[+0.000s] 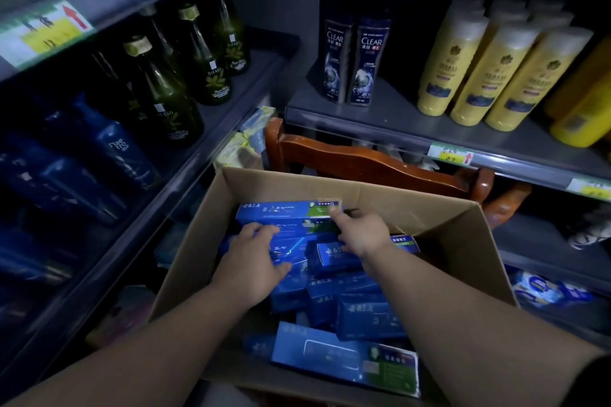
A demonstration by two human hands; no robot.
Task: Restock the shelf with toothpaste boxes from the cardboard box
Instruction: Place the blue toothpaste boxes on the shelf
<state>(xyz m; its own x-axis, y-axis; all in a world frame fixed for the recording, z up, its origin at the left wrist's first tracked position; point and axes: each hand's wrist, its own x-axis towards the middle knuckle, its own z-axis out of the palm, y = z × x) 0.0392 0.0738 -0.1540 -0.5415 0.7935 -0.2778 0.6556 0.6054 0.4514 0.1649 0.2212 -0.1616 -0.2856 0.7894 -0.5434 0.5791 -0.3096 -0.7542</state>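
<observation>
On my far left, blue bottles (112,149) and green bottles (165,99) fill the left shelf (254,82). I see no toothpaste on it.

My left hand (251,261) is down inside the carton (429,205), fingers spread wide and lying flat across the blue toothpaste boxes (367,320). It grips nothing that I can make out.

The carton sits on a wooden chair (363,162) between the two shelf units. It looks well filled, with the boxes lying loose at mixed angles. One top box (284,211) lies against the far wall of the carton.

My right hand (362,235) is at that box's right end, with its forefinger (335,215) touching the corner. The other fingers are tucked under and hidden, so I cannot tell whether it has a hold.

Further right, the right shelf (380,116) carries two dark bottles (353,59) and a row of yellow bottles (489,76), with bare space between them.

My read is that the job is at an early stage. Every toothpaste box in view is in the carton, and none is lifted clear. The pick-up is only being set up. Nearly all of the carrying and placing is left to do, and I cannot tell from here which shelf space is meant for them.
</observation>
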